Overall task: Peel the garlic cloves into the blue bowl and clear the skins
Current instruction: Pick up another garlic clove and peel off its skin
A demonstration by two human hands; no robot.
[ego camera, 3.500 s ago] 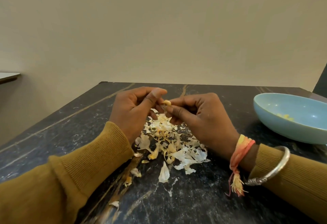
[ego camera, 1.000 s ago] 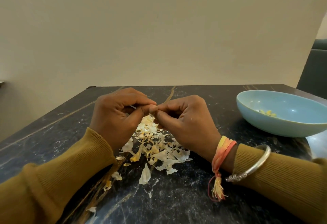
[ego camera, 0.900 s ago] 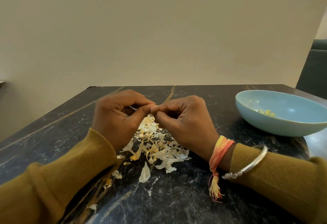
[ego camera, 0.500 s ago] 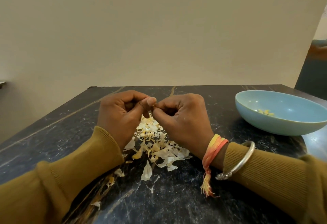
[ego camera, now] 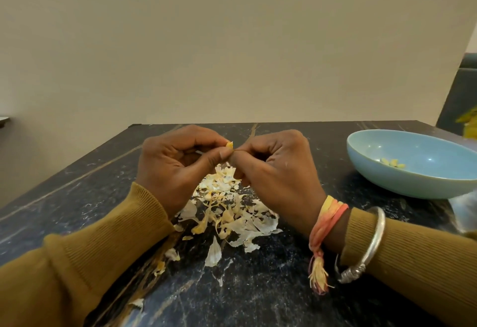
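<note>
Clove point(ego camera: 229, 144): above the skins point(ego camera: 227, 210), pinched by 2 hands.
Left hand point(ego camera: 178, 169): curled, gripping clove.
Right hand point(ego camera: 278, 171): curled, nipping its end.
Risk: slippery clove could pop loose into skins, well apart from bowl point(ego camera: 413, 184).

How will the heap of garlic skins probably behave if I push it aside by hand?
The garlic skins look thin, curled and papery, so they are probably very light and floppy. Loose flakes already lie apart from the heap on the table, so a push may scatter some rather than move all together.
</note>
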